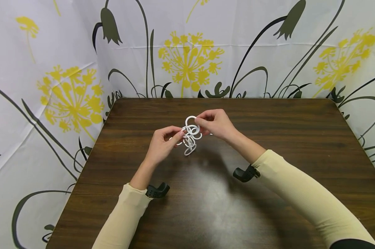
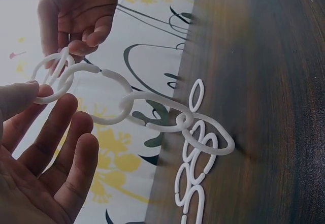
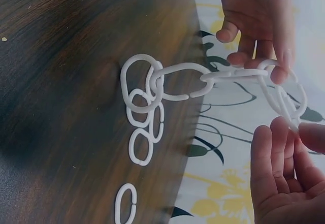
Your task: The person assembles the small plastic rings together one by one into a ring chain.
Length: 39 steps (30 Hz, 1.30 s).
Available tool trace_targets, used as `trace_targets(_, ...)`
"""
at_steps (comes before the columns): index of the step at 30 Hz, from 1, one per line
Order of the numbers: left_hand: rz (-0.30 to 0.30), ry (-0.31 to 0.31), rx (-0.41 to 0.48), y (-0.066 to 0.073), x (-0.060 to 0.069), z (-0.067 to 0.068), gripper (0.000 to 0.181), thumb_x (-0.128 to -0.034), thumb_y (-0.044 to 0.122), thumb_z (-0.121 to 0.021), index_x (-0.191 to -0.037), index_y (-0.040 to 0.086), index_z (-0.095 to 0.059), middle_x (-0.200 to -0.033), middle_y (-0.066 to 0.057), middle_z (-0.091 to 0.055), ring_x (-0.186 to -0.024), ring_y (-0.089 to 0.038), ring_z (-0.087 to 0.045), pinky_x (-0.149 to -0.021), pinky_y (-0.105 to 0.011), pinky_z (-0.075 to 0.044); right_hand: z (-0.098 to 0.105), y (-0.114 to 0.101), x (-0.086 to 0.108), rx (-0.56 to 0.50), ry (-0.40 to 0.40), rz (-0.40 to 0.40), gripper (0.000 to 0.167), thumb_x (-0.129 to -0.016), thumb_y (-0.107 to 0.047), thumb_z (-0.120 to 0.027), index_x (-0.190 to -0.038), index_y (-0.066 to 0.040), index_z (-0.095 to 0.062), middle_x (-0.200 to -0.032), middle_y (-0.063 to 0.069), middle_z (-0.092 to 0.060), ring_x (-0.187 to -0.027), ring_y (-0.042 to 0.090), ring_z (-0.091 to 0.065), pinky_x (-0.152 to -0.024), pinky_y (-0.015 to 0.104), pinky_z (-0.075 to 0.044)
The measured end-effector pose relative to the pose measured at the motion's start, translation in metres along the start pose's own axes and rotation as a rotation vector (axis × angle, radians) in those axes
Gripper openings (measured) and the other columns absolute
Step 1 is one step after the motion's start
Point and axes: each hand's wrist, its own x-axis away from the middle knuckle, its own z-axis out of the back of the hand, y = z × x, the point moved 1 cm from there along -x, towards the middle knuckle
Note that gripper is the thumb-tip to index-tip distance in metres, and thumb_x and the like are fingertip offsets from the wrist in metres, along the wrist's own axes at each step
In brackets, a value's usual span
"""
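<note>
A short chain of white plastic C-shaped links (image 2: 127,102) hangs between both hands above the table. My left hand (image 1: 162,143) pinches a link near the chain's top between thumb and index finger, its other fingers loosely spread. On the right, my right hand (image 1: 218,124) pinches an upper link (image 3: 270,99) with thumb and fingertips. The chain's lower link (image 3: 124,84) hangs down in front of several more white links (image 3: 131,148) lying on the table. Whether those are joined to one another, I cannot tell.
The dark wood table (image 1: 299,155) has a rounded back edge. A white curtain (image 1: 131,31) with yellow and grey flowers hangs behind it and along the left. One white link (image 3: 119,203) lies apart from the others on the table.
</note>
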Motion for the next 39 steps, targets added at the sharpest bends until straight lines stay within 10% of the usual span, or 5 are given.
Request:
trace_targets(9, 0.002, 0.008, -0.019, -0.002, 0.000, 0.001, 0.016, -0.0933, 0.002, -0.065, -0.101, -0.011, -0.068, -0.086, -0.014, -0.067, -0.072, -0.009, -0.063, -0.061, -0.045, -0.056, 0.003, 0.000, 0.002, -0.088, 0.053, 0.040, 0.018, -0.093, -0.009, -0.068, -0.101, 0.007, -0.068, -0.077, 0.016, -0.066, -0.066, 0.020, -0.066, -0.061, 0.036, -0.059)
trace_targets(18, 0.018, -0.005, -0.016, -0.003, 0.002, 0.003, 0.017, -0.0932, 0.001, -0.064, -0.103, -0.013, -0.067, -0.092, -0.029, -0.065, -0.072, -0.008, -0.060, -0.064, -0.043, -0.058, 0.001, -0.002, 0.003, -0.154, 0.041, 0.088, 0.018, -0.092, -0.007, -0.068, -0.100, 0.009, -0.066, -0.080, 0.017, -0.069, -0.070, 0.018, -0.068, -0.064, 0.038, -0.059)
trace_targets(39, -0.036, 0.079, 0.051, -0.029, -0.010, 0.003, 0.021, -0.0961, 0.015, -0.065, -0.108, -0.001, -0.071, -0.083, -0.006, -0.067, -0.063, -0.013, -0.059, -0.045, -0.024, -0.043, -0.007, -0.001, 0.005, -0.050, -0.092, 0.105, 0.014, -0.090, -0.008, -0.071, -0.100, 0.002, -0.069, -0.087, 0.014, -0.071, -0.076, 0.024, -0.070, -0.062, 0.035, -0.059)
